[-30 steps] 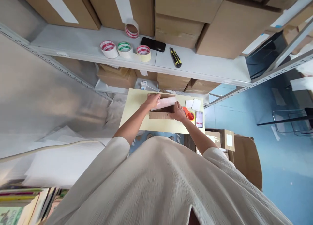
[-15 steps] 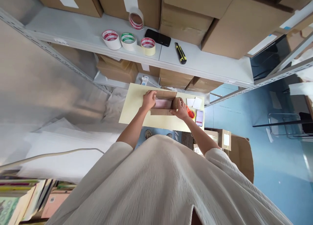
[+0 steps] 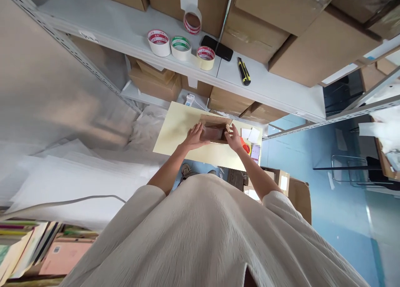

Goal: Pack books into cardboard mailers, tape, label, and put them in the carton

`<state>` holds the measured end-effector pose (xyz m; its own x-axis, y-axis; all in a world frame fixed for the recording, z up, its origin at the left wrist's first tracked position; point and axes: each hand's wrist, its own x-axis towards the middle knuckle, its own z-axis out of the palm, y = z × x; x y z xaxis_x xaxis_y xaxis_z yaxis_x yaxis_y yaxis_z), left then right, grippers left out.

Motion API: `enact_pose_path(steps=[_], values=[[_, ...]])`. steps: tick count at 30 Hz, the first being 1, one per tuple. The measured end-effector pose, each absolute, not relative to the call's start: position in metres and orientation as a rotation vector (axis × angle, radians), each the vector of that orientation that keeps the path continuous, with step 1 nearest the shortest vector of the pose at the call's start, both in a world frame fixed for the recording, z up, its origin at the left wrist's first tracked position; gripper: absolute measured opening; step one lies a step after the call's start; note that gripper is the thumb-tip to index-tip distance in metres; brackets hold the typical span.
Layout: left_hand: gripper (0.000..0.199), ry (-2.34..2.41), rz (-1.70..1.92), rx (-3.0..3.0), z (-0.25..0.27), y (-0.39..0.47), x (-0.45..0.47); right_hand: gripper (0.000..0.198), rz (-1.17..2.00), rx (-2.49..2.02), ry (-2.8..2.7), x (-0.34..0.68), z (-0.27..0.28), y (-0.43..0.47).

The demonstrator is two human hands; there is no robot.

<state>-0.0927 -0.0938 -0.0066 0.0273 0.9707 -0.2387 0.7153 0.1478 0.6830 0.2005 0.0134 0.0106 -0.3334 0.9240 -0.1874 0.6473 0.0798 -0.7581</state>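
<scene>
A small brown cardboard box [image 3: 215, 119] stands with its top open on a pale yellow table [image 3: 173, 126]. Inside lies something flat and pinkish, too dim to identify. My left hand [image 3: 194, 138] rests against the box's left end, fingers spread and thumb stretched along the near side. At the right end, my right hand [image 3: 233, 138] has its bent fingers on the end flap. Just right of that hand is an orange tape dispenser [image 3: 245, 145], partly covered by it. White cards [image 3: 251, 134] and a phone with a lit screen [image 3: 255, 152] lie beyond.
Above the table runs a grey shelf [image 3: 275, 85] bearing rolls of tape [image 3: 180, 48], a dark phone [image 3: 217, 48], a yellow-black box cutter [image 3: 243, 71] and large cartons [image 3: 325, 45]. White foam sheets [image 3: 71, 183] are at left. More cartons [image 3: 300, 197] stand below right.
The far and near flaps now stand more upright or folded in. My left hand has spread its fingers along the box's left end. The view has shifted slightly.
</scene>
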Motion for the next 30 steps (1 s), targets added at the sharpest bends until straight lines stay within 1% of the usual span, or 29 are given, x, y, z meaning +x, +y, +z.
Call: enact_pose_path(steps=[2,3,6,11,13,15,16,18,20,22,24,26,28,30], values=[[0.125,1.733,0.310,1.701,-0.002,-0.094,-0.091,0.089,1.130,-1.578,-2.068,0.196,0.011,0.013],[0.121,1.737,0.265,1.719,0.001,-0.093,-0.091,0.085,1.124,-1.602,-2.086,0.195,0.011,0.013],[0.098,1.758,0.265,1.737,0.006,-0.089,-0.091,0.073,1.104,-1.661,-2.124,0.194,0.014,0.014],[0.058,1.900,0.431,1.706,0.011,-0.071,-0.084,0.062,1.105,-1.679,-2.200,0.191,0.029,0.016],[0.048,1.957,0.480,1.677,0.010,-0.063,-0.080,0.061,1.077,-1.657,-2.220,0.189,0.036,0.019],[0.043,1.995,0.517,1.666,0.009,-0.058,-0.076,0.062,0.984,-1.623,-2.247,0.186,0.043,0.026],[0.043,2.009,0.534,1.661,0.008,-0.057,-0.075,0.063,0.909,-1.612,-2.267,0.184,0.047,0.031],[0.050,2.033,0.573,1.645,0.006,-0.057,-0.072,0.072,0.754,-1.620,-2.325,0.181,0.052,0.041],[0.065,2.057,0.614,1.624,0.007,-0.060,-0.069,0.084,0.665,-1.651,-2.409,0.178,0.055,0.049],[0.080,2.075,0.648,1.625,0.009,-0.065,-0.067,0.091,0.656,-1.673,-2.494,0.176,0.056,0.052],[0.092,2.079,0.658,1.645,0.014,-0.069,-0.064,0.088,0.655,-1.670,-2.550,0.176,0.055,0.049],[0.098,2.072,0.644,1.673,0.018,-0.072,-0.062,0.079,0.620,-1.660,-2.571,0.179,0.052,0.039],[0.095,2.056,0.624,1.725,0.021,-0.073,-0.060,0.070,0.587,-1.646,-2.586,0.183,0.048,0.026],[0.087,2.002,0.603,1.822,0.021,-0.073,-0.056,0.064,0.591,-1.634,-2.609,0.186,0.042,0.014]])
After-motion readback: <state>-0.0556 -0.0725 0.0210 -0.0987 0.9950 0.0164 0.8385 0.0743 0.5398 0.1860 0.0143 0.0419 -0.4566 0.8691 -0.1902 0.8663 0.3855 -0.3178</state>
